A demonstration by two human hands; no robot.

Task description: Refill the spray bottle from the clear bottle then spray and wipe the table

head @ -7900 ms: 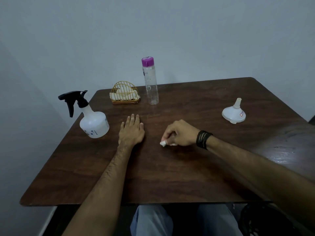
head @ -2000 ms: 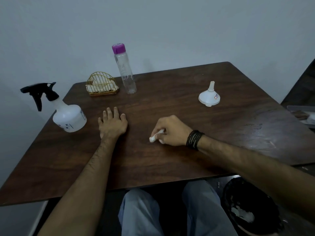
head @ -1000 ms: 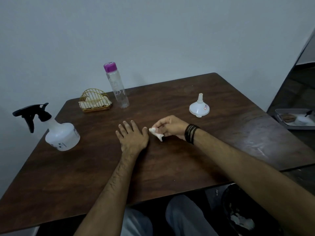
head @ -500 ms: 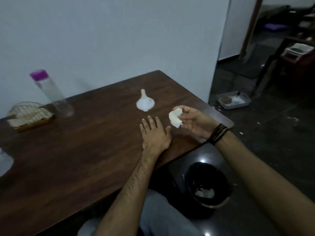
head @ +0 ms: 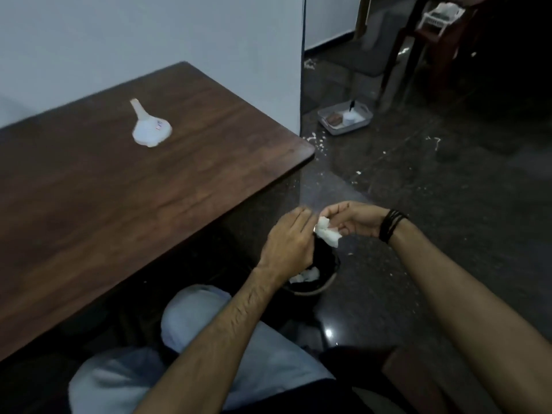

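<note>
My right hand [head: 354, 218] pinches a crumpled white tissue [head: 327, 236] off the table's right side, above a black bin [head: 313, 276] on the floor. My left hand [head: 288, 243] hovers just left of the tissue with fingers together, touching or nearly touching it and holding nothing that I can see. The dark wooden table [head: 119, 189] fills the left half of the view. A white funnel [head: 149, 130] lies upside down on it. The spray bottle and the clear bottle are out of view.
The bin holds white crumpled tissues [head: 307, 274]. A grey tray [head: 345, 118] with small items sits on the dark floor beyond the table's corner. Dark chairs [head: 418, 49] stand at the back right. My knees [head: 194, 318] are below the table edge.
My head has turned right and down. Both hands left the table top and moved over the bin, the right hand carrying the tissue. The bottles and the tissue holder dropped out of view.
</note>
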